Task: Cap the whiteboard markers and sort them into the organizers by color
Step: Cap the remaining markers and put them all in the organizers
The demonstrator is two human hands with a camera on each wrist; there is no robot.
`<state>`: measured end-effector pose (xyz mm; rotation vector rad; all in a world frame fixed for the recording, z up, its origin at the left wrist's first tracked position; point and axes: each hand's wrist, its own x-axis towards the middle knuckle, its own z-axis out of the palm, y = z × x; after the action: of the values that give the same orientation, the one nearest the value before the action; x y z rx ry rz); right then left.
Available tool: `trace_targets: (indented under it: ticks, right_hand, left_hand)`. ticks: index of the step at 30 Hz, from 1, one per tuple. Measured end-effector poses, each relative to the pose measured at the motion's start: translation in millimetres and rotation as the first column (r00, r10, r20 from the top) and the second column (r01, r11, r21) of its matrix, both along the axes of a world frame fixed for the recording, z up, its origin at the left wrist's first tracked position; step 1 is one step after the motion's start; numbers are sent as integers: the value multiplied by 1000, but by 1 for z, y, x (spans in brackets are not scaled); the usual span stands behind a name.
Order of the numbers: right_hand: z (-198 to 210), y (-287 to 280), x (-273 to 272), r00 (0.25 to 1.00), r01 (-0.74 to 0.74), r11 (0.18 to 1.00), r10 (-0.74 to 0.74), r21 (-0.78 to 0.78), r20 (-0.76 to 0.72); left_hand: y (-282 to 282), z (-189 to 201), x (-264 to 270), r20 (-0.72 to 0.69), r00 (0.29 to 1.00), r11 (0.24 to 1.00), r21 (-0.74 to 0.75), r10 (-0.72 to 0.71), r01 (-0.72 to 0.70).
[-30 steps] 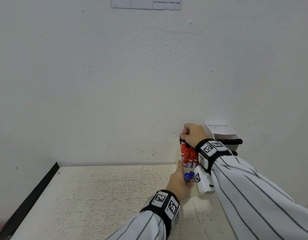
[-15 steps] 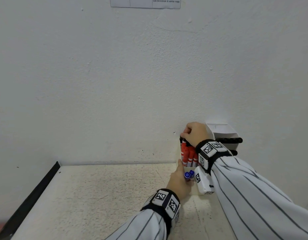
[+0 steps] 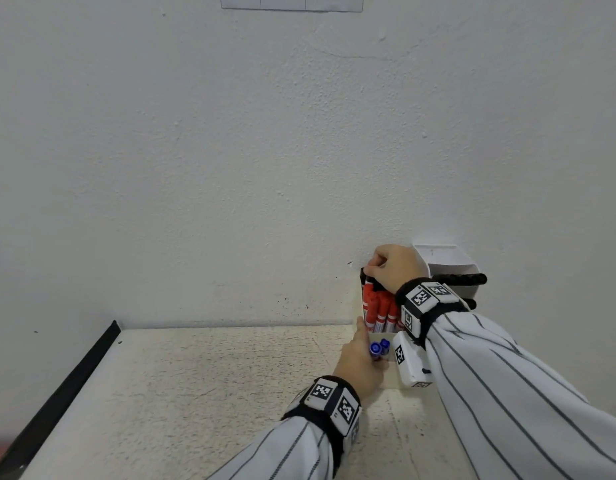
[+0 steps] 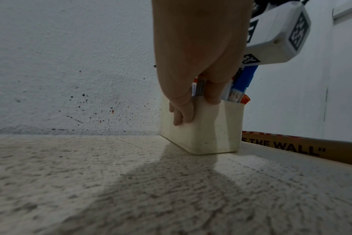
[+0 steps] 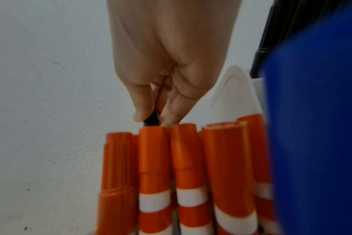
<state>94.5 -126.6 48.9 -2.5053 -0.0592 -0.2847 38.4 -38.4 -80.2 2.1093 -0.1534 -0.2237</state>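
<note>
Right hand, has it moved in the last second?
No. The right hand stays at the markers, beside the white box.

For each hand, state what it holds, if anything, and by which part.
The right hand pinches a black marker by its top end, among the red markers. The left hand grips the white organizer at its rim.

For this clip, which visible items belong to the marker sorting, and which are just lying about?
Job items:
red capped markers
blue capped markers
black markers
cream plastic organizer
white organizer
black item pinched by right hand

Bystanders:
printed paper sheet on wall
brown lettered cardboard strip
</note>
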Motion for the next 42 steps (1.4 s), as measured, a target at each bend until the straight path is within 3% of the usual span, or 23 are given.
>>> trace_targets:
  ticks: [29, 42]
  right_hand:
    - [-14, 4, 12, 996, -64, 976, 48, -210, -79]
    - [6, 3, 2, 959, -164, 927, 69, -339, -275]
  left_hand:
    - [-1, -1, 1, 25, 1000, 1000, 14, -4, 3]
    - [7, 1, -3, 104, 994, 998, -58, -26, 32]
